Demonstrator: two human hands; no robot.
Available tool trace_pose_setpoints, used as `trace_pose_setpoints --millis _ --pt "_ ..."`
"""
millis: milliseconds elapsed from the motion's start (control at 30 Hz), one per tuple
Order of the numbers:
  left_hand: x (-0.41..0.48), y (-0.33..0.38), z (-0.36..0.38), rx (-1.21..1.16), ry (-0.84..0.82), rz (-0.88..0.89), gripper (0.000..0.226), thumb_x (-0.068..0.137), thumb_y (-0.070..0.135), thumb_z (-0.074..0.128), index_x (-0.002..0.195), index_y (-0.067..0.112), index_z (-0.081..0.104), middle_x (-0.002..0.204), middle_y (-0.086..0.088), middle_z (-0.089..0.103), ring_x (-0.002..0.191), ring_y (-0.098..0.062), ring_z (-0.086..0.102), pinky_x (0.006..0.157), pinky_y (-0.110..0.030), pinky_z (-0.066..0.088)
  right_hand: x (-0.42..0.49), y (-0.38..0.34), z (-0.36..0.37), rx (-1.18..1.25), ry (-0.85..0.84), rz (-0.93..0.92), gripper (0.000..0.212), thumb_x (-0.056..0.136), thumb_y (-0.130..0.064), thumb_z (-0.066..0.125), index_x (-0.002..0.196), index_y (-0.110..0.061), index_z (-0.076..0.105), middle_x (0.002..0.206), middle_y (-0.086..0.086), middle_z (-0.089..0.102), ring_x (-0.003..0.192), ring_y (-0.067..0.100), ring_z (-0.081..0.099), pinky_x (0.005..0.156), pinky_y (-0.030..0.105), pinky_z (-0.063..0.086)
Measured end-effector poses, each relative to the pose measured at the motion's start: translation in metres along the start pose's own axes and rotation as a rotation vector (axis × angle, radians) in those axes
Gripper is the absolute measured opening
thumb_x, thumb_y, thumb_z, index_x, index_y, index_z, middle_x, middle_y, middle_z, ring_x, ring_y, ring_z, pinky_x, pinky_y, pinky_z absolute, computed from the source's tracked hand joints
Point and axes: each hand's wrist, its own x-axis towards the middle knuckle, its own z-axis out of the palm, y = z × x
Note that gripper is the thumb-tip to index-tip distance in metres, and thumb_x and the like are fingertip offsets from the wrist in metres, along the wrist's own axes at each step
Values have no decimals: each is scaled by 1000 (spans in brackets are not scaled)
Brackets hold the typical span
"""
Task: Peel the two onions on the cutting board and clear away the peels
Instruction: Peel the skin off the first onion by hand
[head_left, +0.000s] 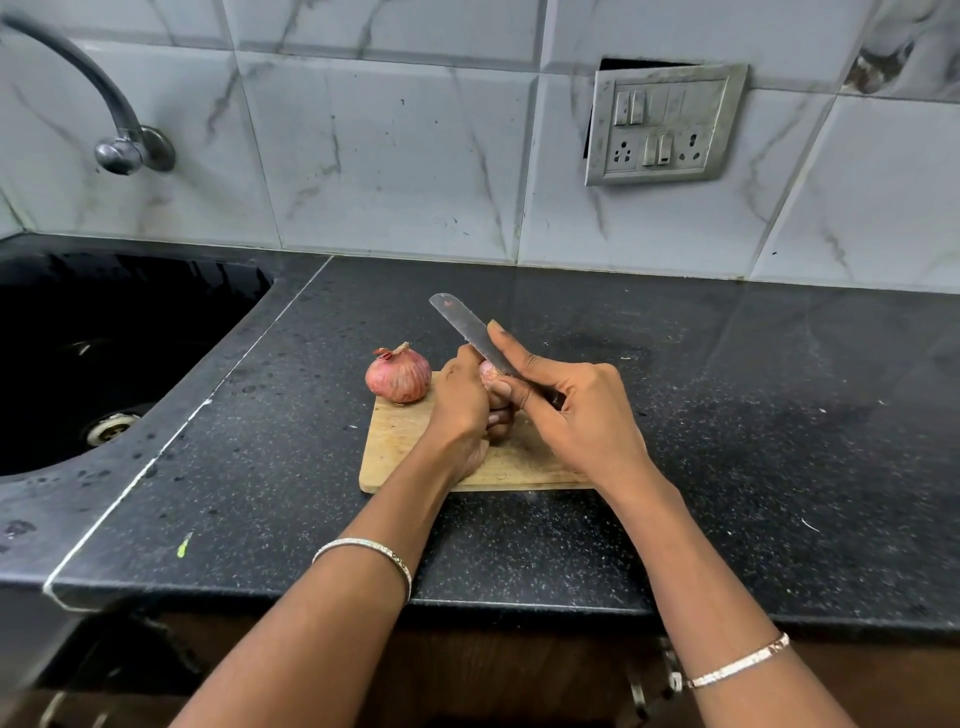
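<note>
Gripping one onion (488, 370) in the left hand (462, 395) over the cutting board (395, 457) at frame centre, probably to catch peels; right hand (576, 410) clenched on the knife (467, 325), blade at its top; second onion (398, 375) sits unpeeled on the board's upper-left corner.

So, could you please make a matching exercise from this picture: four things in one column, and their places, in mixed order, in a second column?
Things:
1. knife
2. skin-on onion
3. other onion
4. cutting board

Places:
a. gripped in the left hand
b. lying on the black counter
c. at the board's far left corner, untouched
d. held in the right hand

Pairs: 1-d, 2-c, 3-a, 4-b.
</note>
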Motion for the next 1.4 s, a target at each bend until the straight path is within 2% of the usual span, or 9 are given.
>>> trace_pose_setpoints --millis 100,233,333,367,433,500,600,833,1400 --pt "0 0 0 25 24 1 50 109 32 26 62 18 38 44 3 28 33 -7 18 41 -15 13 -1 -3 -3 -99 19 -35 42 97 -48 58 133 -65 44 63 6 30 52 14 23 45 30 34" --pt "3 0 0 37 49 11 51 110 34 28 64 16 41 45 2 30 32 -8 22 39 -14 15 -4 -9 -3 -181 54 -82 48 98 -35 64 138 -55 46 52 0 30 47 13 26 46 33 37" --pt "1 1 0 -18 -8 -3 52 107 30 32 59 15 46 43 0 34 30 -8 21 40 -14 13 -1 -6 -3 -44 79 83 54 94 -38 69 135 -62 45 69 4 32 52 1 36 52 31 44" --pt "1 1 0 -30 -18 -5 52 106 30 33 60 13 49 42 -1 37 29 -7 22 39 -12 14 0 -7 -4 32 76 135 54 92 -39 72 135 -62 47 86 -31 46 63 -7 52 59 31 52" --pt "2 1 -1 -35 -17 2 57 106 31 35 57 12 57 43 -3 42 28 -8 24 37 -10 17 -1 -12 -8 221 63 250 54 88 -37 76 137 -50 54 108 -13 75 93 -2 70 74 27 58" --pt "1 1 0 8 15 41 62 106 31 36 52 14 62 44 -4 44 29 -9 27 35 -12 19 -7 -25 -15 459 44 359 59 87 -28 78 141 -35 54 84 -24 74 67 -9 66 59 8 48" --pt "-2 2 2 56 81 71 51 107 29 37 62 12 55 44 -1 47 30 -8 33 34 -15 23 -18 -41 -7 697 50 487 53 91 -26 74 137 -42 54 65 -16 63 43 0 42 40 13 33" --pt "-4 2 1 2 99 71 45 105 27 38 62 15 43 41 0 42 32 -11 30 35 -17 22 -24 -47 22 897 129 663 48 105 -12 50 141 -43 54 60 3 46 44 12 35 36 21 29" --pt "-5 2 -1 59 140 113 48 107 24 33 59 18 34 40 4 32 30 -11 28 35 -20 23 -15 -67 26 1108 171 800 43 105 -11 51 135 -40 60 60 3 46 42 9 33 35 18 25"
